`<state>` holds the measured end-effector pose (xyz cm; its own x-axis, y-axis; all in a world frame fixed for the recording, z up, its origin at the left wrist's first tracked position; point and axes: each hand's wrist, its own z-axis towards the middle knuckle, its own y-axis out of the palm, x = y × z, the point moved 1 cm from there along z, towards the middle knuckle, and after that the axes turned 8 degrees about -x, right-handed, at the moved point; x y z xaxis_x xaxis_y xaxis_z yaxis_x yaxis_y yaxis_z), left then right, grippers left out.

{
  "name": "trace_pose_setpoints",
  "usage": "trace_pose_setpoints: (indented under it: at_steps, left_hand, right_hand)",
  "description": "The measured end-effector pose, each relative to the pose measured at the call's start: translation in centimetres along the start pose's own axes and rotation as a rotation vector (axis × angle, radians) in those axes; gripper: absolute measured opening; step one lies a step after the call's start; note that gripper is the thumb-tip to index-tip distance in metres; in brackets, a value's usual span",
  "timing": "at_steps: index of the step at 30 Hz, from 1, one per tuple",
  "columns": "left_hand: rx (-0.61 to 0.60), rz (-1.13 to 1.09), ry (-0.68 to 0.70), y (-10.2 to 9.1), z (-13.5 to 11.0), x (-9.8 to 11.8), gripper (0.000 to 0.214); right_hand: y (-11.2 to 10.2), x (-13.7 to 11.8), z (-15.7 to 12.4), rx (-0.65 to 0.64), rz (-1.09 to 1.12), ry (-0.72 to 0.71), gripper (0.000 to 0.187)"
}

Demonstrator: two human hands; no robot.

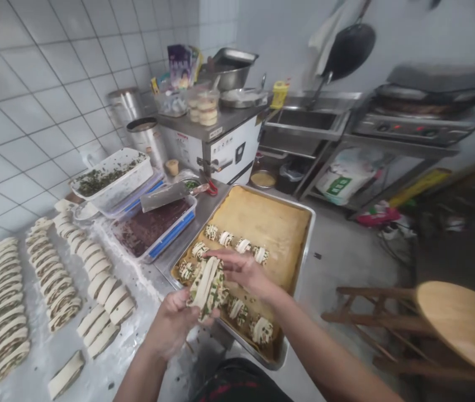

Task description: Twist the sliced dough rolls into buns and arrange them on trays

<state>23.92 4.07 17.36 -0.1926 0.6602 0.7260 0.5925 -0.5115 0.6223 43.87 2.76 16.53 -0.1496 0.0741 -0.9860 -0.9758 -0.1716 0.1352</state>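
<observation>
Near the worktop's [149, 298] left edge, we have rows of floury, sliced dough [54, 276]; rightward, our left hand [174, 322] clamps a soft, green-flecked dough piece [206, 285] above the tray's [266, 218] near edge, its long axis pointing toward the far edge; our right hand's [246, 272] fingers stretch loosely open beside its upper end.

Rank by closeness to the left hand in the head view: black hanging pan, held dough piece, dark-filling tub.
1. Held dough piece, in the left hand.
2. Dark-filling tub, ahead, slightly left.
3. Black hanging pan, far back, right.
</observation>
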Motion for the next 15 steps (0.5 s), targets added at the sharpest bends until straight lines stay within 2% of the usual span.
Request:
trace_pose_setpoints:
  at_steps: [3, 5, 8, 11, 13, 15]
  left_hand:
    - [0.088, -0.097, 0.092, 1.5, 2.1, -1.1, 0.027]
    - [0.188, -0.079, 0.188, 2.1, 3.6, -2.0, 0.033]
    - [0.415, -0.019, 0.299, 2.2, 5.5, -3.4, 0.04]
    - [0.557, -0.018, 0.245, 1.9, 6.6, -4.7, 0.043]
    - [0.586, 0.042, 0.202, 1.6, 7.0, -5.3, 0.042]
    - [0.619, 0.253, 0.284, 1.1, 7.0, -5.5, 0.03]
  right_hand:
    - [0.0, 1.3, -0.5, 0.238, 0.012, 0.025, 0.028]
    - [0.6, 2.3, -0.8, 0.308, 0.006, 0.076, 0.027]
    - [2.1, 3.3, -1.7, 0.311, -0.064, 0.185, 0.033]
    - [3.7, 3.9, -2.7, 0.283, -0.045, 0.268, 0.038]
    - [4.3, 4.3, -3.1, 0.292, 0.109, 0.31, 0.04]
    - [4.3, 4.5, -3.3, 0.315, 0.342, 0.333, 0.038]
